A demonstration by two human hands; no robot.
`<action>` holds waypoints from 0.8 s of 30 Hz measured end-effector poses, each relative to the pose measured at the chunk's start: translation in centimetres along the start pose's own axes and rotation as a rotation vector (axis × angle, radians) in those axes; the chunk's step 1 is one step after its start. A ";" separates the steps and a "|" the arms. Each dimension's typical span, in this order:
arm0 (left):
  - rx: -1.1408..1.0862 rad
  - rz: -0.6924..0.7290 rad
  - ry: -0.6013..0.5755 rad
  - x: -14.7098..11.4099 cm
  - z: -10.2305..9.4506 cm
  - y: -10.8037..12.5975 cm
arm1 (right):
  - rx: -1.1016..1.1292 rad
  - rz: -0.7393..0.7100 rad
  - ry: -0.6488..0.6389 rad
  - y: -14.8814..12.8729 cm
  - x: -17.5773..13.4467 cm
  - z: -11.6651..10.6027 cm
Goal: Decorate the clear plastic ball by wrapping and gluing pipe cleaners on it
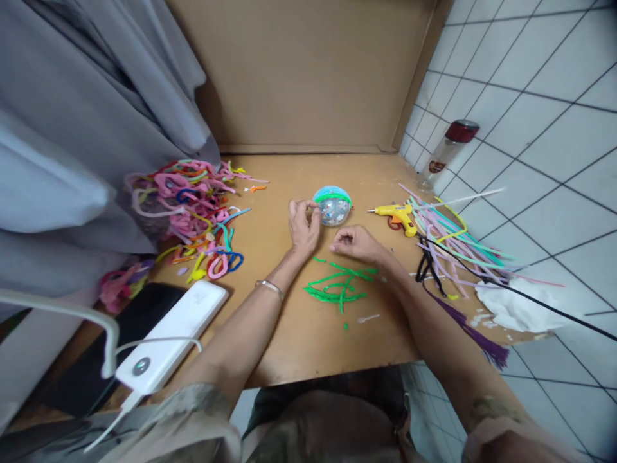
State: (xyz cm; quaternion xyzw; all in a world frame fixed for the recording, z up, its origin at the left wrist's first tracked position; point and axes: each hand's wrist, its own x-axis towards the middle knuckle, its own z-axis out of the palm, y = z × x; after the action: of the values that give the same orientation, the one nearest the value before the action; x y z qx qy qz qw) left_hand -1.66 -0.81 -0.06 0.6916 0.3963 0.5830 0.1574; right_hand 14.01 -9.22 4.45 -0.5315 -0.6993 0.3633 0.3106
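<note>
Our left hand point(303, 226) pinched the clear ball point(332, 206) on the bench point(289, 334); our right hand point(354, 243), loosely curled and empty, rested above green pipe cleaners point(337, 286).

On the bench point(289, 347), a ball point(332, 206) sits just beyond the hands, touching the left hand point(303, 226). Cut strips point(337, 287) lie just nearer than the right hand point(354, 243). A heap of loops point(193, 212) lies left, a glue gun point(396, 215) and long stems point(457, 247) right, a power bank point(173, 335) near-left.
</note>
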 end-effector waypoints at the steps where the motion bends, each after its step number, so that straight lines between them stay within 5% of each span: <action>1: -0.003 -0.007 -0.001 -0.1 0.0 0.0 | 0.021 0.018 -0.086 -0.2 -0.2 -0.2; 7: -0.028 -0.061 0.012 -0.1 -0.1 -0.3 | -0.133 0.109 -0.438 -0.6 -0.6 -0.8; 12: -0.020 -0.070 0.063 0.0 -0.1 -0.5 | -0.037 0.095 -0.468 -0.7 -0.5 -0.9; 19: -0.247 -0.170 0.025 -0.2 -0.1 0.0 | 0.427 0.159 -0.171 -0.8 -1.2 -2.0; 24: -0.387 -0.174 -0.015 -0.3 -0.3 0.8 | 0.559 0.135 0.007 0.0 -0.9 -2.0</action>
State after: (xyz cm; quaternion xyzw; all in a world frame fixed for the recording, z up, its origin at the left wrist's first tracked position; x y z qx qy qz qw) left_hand -1.66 -1.63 0.38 0.6161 0.3340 0.6272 0.3400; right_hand 15.84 -9.79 5.50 -0.4720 -0.5337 0.5601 0.4227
